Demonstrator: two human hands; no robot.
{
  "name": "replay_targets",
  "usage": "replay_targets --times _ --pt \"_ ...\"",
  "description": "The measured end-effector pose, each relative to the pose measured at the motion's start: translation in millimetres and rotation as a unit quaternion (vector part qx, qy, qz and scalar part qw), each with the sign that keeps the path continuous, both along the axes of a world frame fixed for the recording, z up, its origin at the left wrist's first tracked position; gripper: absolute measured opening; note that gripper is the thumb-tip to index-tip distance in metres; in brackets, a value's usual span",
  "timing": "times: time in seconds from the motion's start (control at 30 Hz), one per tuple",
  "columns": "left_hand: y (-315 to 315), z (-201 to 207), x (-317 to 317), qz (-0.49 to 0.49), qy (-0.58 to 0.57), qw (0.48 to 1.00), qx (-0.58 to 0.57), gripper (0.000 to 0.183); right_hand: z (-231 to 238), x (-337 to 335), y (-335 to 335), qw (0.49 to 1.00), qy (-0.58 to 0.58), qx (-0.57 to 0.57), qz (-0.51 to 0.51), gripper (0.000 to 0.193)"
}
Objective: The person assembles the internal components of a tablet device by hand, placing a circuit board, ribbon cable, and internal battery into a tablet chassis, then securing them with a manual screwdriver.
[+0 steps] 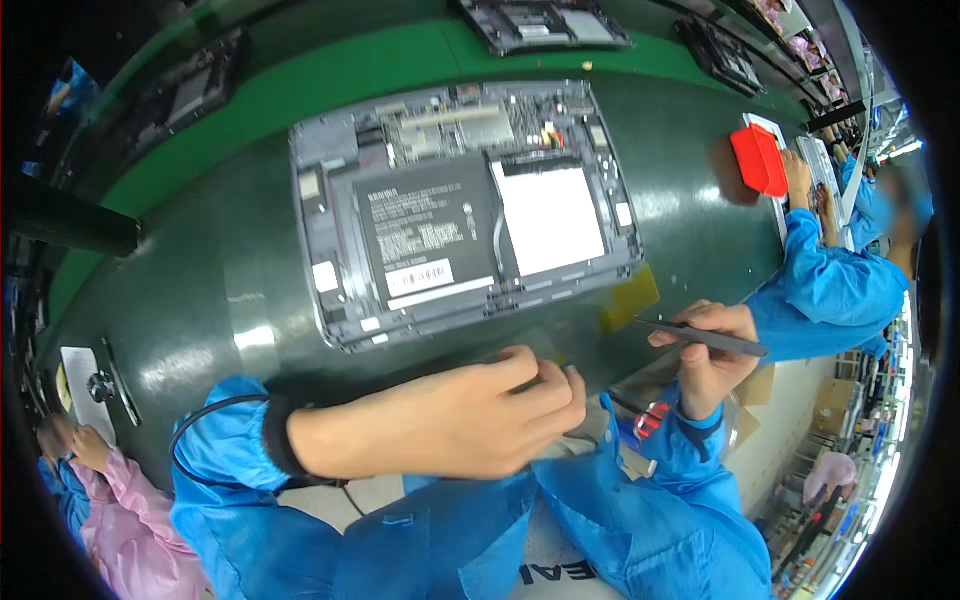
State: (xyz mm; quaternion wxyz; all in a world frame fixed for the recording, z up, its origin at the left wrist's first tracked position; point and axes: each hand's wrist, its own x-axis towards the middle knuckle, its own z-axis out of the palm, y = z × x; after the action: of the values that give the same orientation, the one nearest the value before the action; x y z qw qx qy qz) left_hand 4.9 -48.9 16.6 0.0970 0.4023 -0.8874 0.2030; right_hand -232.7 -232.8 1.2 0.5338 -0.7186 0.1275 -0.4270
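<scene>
An opened laptop base [330, 250] lies on the dark green bench in front of me. Its circuit board [455, 130] runs along the far side, and a black battery [420, 235] sits beside a white-covered rectangular part [550, 215]. My right hand [715, 350], right of the laptop's near corner, grips dark tweezers [710, 338] with the tips pointing left. My left hand [470, 415] is below the laptop's near edge, apart from it. Its fingers are curled together, and whatever they may hold is hidden. A translucent yellow film [632, 300] lies by the near right corner.
More opened laptop bases [545, 25] stand along the green strip at the back. A red bin [760, 160] is at the right, near a co-worker in blue [840, 270]. Another person in pink [130, 510] sits at the left. A dark post [75, 215] juts in from the left.
</scene>
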Motion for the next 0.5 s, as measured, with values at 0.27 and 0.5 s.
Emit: replay_targets --times 0.27,0.5 --pt "-5.5 42.0 70.8 0.206 0.133 0.966 0.079 0.05 27.1 87.7 -36.4 0.993 0.088 -0.042 0.068 0.023" --pt "-8.3 31.4 80.4 0.172 0.178 0.961 0.119 0.046 17.2 113.0 -41.0 0.975 0.138 -0.139 0.103 0.021"
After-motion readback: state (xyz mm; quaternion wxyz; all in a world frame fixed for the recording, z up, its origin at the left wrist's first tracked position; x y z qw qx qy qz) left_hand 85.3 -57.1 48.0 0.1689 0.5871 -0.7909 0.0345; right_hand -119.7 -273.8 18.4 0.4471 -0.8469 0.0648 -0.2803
